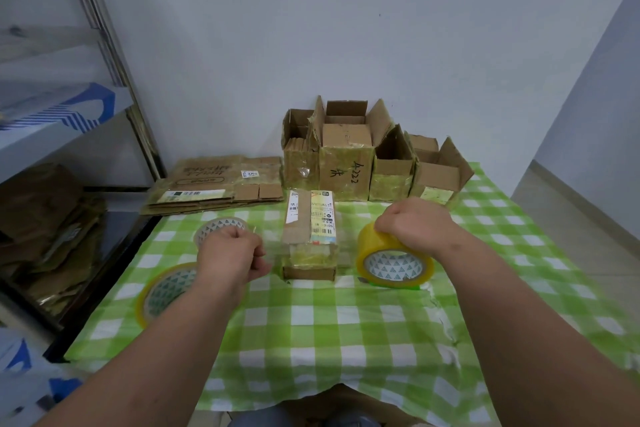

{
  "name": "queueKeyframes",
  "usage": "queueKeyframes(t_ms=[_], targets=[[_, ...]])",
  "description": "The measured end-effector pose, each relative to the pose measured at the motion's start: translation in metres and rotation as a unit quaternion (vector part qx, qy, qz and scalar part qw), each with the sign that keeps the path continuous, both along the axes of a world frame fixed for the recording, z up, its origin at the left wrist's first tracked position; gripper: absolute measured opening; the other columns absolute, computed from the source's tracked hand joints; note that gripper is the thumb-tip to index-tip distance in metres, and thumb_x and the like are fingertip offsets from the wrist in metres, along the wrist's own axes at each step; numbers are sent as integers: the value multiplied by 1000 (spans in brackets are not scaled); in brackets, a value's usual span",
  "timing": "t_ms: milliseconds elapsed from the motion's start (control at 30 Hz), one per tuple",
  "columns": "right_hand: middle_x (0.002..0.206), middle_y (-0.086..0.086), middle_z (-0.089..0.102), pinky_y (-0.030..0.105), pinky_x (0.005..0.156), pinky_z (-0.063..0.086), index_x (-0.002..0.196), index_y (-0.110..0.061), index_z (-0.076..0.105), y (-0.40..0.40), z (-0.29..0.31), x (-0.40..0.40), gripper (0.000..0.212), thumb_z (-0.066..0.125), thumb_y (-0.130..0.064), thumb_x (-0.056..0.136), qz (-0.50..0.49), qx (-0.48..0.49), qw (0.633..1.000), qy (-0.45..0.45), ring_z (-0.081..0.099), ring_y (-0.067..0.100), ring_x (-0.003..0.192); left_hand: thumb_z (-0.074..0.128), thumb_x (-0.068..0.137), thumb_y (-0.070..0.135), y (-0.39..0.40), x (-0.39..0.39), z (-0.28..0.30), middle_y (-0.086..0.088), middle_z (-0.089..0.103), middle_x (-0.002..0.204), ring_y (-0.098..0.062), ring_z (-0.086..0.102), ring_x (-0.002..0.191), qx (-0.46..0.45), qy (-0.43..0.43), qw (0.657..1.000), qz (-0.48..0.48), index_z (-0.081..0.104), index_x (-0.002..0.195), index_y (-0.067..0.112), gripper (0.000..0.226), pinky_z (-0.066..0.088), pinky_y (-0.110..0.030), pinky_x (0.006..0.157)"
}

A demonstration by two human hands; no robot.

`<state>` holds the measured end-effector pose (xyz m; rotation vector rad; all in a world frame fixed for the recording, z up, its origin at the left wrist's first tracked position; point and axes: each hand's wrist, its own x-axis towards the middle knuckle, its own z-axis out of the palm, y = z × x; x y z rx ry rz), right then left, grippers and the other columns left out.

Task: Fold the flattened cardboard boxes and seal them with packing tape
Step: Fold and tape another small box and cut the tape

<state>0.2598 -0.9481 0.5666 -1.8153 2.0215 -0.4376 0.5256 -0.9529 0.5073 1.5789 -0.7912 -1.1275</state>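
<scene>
Both forearms bare, extended toward 12 o'clock. Left hand (232, 255) at 10 o'clock, fingers curled, thumb and fingertips pinched together. Right hand (414, 225) at 2 o'clock, palm down, fingers curled over tape roll (394, 258).

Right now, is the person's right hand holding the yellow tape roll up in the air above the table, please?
No, the right hand grips the yellow tape roll, which stands on the green checked tablecloth beside the small box.

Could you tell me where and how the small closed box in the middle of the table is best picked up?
Grip the small closed box across its two long side walls, coming from above. It lies flat and narrow, with bare cloth on both sides between it and the tape rolls.
</scene>
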Motion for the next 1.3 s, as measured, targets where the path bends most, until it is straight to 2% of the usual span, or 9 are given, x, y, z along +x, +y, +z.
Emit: queueKeyframes(t_ms=[233, 400, 567, 667, 767, 867, 967, 1133, 1300], targets=[[86, -11, 60, 40, 91, 21, 92, -35, 52, -5, -3, 19, 10, 54, -33, 83, 38, -26, 997, 69, 52, 7, 80, 56, 84, -8, 1, -6, -3, -17, 60, 71, -22, 54, 49, 4, -87, 995, -39, 54, 83, 10, 18, 59, -39, 50], [104, -9, 44, 46, 99, 16, 87, -44, 57, -2, -8, 41, 33, 41, -16, 90, 91, -37, 982, 160, 54, 17, 93, 53, 90, 3, 2, -13, -3, -20, 67, 84, -28, 57, 55, -3, -206, 974, -98, 55, 82, 24, 22, 61, -54, 62], [115, -5, 49, 49, 102, 16, 108, -49, 67, 1, -4, 52, 55, 42, -7, 83, 132, -15, 964, 231, 51, 21, 109, 55, 92, 6, 3, -14, -1, -16, 70, 81, -29, 57, 62, -17, -239, 962, -134, 62, 75, 23, 25, 59, -56, 73], [104, -5, 49, 50, 103, 19, 92, -39, 72, 3, 2, 51, 43, 40, -11, 83, 152, -1, 960, 233, 52, 19, 97, 55, 95, 10, 5, -13, -3, -2, 67, 80, -26, 61, 71, -21, -250, 957, -146, 64, 75, 27, 28, 60, -51, 78], [83, -4, 42, 55, 105, 21, 58, -23, 53, 3, 3, 46, 32, 34, -34, 82, 158, 14, 969, 188, 48, 15, 80, 55, 96, 12, 6, -9, -5, 8, 65, 83, -19, 60, 74, -23, -235, 959, -159, 71, 82, 27, 26, 59, -46, 81], [111, -5, 50, 59, 114, 7, 83, -38, 70, 4, 3, 43, 32, 40, -46, 89, 171, 23, 963, 209, 50, 20, 109, 63, 94, 18, 5, -5, -3, 3, 70, 96, -15, 63, 79, -50, -278, 944, -169, 74, 103, 21, 15, 57, -34, 80], [120, -7, 48, 58, 115, 0, 108, -43, 70, 8, -4, 42, 27, 48, -49, 92, 181, -35, 954, 237, 45, 22, 120, 68, 89, 13, 3, -4, 2, 10, 62, 100, -5, 59, 82, -101, -333, 923, -166, 62, 124, 23, 37, 44, -21, 66], [118, -11, 50, 54, 113, -3, 105, -40, 73, 15, -15, 45, 29, 49, -50, 91, 168, -132, 943, 254, 42, 21, 120, 57, 88, 3, 4, -6, 7, 17, 58, 94, 0, 57, 77, -151, -396, 873, -242, 66, 121, 36, 48, 37, -9, 61], [122, -14, 53, 53, 111, -4, 107, -42, 71, 16, -20, 43, 33, 48, -58, 91, 169, -161, 935, 266, 43, 20, 121, 73, 85, 17, 4, -1, 8, 19, 54, 99, 4, 58, 77, -170, -406, 852, -283, 68, 123, 35, 42, 39, -5, 67]])
